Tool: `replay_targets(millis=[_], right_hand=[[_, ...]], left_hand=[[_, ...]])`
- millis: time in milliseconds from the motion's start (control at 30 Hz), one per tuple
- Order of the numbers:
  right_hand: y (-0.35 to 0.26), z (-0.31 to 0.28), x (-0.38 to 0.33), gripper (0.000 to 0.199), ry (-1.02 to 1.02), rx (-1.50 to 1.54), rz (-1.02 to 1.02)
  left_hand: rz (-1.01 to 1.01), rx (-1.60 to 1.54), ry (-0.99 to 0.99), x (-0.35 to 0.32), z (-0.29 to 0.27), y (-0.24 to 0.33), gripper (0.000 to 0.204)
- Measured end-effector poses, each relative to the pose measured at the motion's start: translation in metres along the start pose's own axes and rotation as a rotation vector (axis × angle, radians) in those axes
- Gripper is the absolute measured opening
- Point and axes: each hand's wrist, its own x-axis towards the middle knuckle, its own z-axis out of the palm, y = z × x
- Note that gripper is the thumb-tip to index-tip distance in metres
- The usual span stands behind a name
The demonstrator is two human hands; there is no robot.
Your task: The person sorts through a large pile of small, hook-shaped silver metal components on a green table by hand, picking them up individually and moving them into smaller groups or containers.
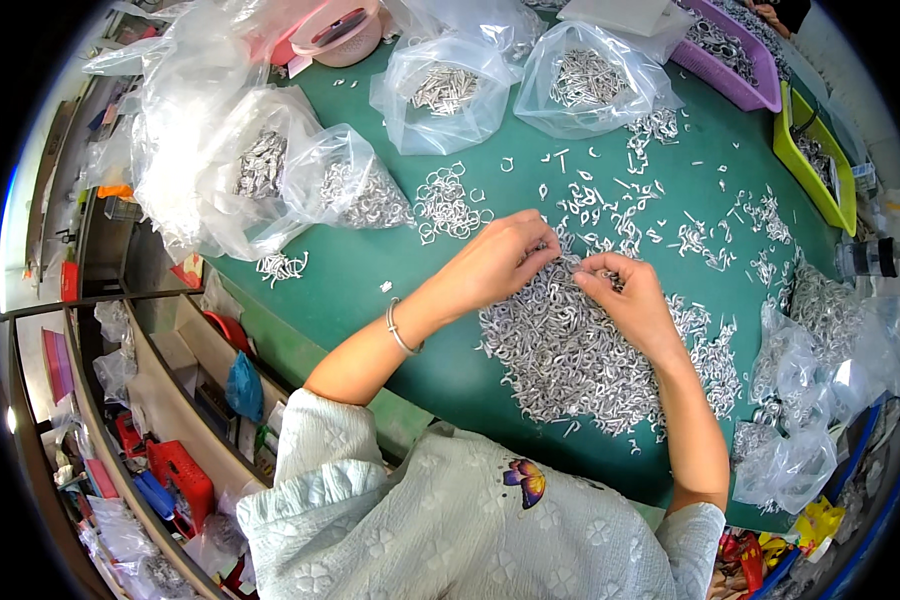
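Your left hand (500, 262) and right hand (625, 300) meet over the far edge of the heap of small silver metal hooks (570, 355) that lies on the green table (370, 280), right in front of you. The fingers of both hands are pinched nearly closed, tips almost touching one another, and each seems to nip a hook or two at the top of the heap; the pieces are too small to tell which way they point or how their long axis lies. The heap itself stretches from near-left to far-right under your right palm. A thin bracelet (400, 330) sits on your left wrist.

Loose hooks (650, 215) scatter far and right of your hands. A small cluster of linked rings (448, 205) lies far-left of your left hand, apart from it. Clear plastic bags of metal parts (445, 90) stand along the far side, and more bags (800, 400) crowd the right edge. A purple basket (760, 75) and a yellow-green tray (835, 190) sit at the far right.
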Motion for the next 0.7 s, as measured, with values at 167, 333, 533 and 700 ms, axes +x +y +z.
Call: replay_targets(millis=[167, 333, 533, 700], right_hand=[[-0.006, 0.004, -0.014, 0.012, 0.124, 0.066, -0.096], [-0.029, 0.008, -0.039, 0.006, 0.365, -0.070, -0.246], [-0.022, 0.007, -0.043, 0.012, 0.190, 0.258, -0.201], [-0.025, -0.008, -0.062, 0.016, 0.091, 0.428, 0.146]], left_hand=[[-0.081, -0.095, 0.105, -0.008, 0.003, 0.021, 0.009], [-0.101, -0.205, 0.218, -0.022, 0.019, 0.042, 0.006], [-0.123, -0.666, 0.166, -0.026, 0.036, 0.043, 0.005], [-0.219, -0.969, 0.239, -0.030, 0.054, 0.062, 0.005]])
